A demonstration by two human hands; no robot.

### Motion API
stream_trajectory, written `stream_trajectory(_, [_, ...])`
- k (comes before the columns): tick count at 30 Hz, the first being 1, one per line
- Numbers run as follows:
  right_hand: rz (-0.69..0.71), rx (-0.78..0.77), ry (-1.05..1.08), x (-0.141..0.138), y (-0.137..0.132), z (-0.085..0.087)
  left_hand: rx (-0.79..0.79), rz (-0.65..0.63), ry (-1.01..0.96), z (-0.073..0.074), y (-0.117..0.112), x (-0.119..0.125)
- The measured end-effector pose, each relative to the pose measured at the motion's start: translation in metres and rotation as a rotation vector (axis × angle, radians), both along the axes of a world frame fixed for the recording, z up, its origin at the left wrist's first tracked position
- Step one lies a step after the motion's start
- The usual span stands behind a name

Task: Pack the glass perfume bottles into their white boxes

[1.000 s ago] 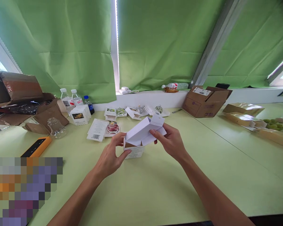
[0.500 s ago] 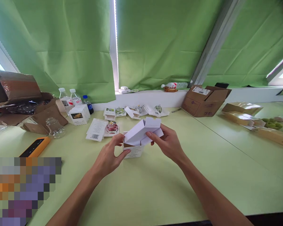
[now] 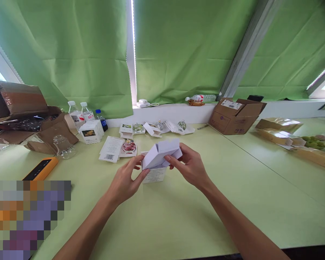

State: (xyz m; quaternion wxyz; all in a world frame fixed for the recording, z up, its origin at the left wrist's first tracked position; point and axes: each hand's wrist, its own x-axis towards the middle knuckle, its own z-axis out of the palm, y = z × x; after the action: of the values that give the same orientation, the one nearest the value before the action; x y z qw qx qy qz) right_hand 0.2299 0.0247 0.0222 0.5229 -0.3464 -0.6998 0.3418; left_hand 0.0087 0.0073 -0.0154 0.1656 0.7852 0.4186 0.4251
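Observation:
A folded white card insert (image 3: 162, 154) sits partly down in the mouth of a small white carton (image 3: 154, 175) standing on the pale green table (image 3: 233, 202). My right hand (image 3: 189, 168) pinches the insert from the right between thumb and fingers. My left hand (image 3: 126, 178) grips the carton's left side, with its fingertips against the carton's upper edge. The lower part of the insert is hidden inside the carton.
Just left of the carton lie a pink glass ornament (image 3: 129, 146) on white card and a barcode leaflet (image 3: 111, 149). Behind stand glass ornaments, a white box (image 3: 91, 131) and plastic bottles. A brown cardboard box (image 3: 234, 117) stands back right, and an orange device (image 3: 40, 168) lies left.
The white insert has moved lower, further into the carton, and tilted. My right hand has moved down and left with it, closer to my left hand.

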Motion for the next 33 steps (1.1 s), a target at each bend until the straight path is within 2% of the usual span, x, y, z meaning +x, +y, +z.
stream_trajectory(8, [0.076, -0.031, 0.099, 0.0002, -0.0007, -0.0008, 0.02, 0.017, -0.066, 0.0053, -0.0004, 0.0001])
stream_trajectory(17, [0.035, 0.005, 0.077, 0.0016, -0.0012, -0.0005, 0.088, 0.053, -0.03, 0.0086, -0.0013, -0.0035])
stream_trajectory(33, [0.041, 0.015, 0.061, 0.0014, -0.0017, -0.0014, 0.017, -0.002, -0.128, 0.007, -0.0006, 0.0007])
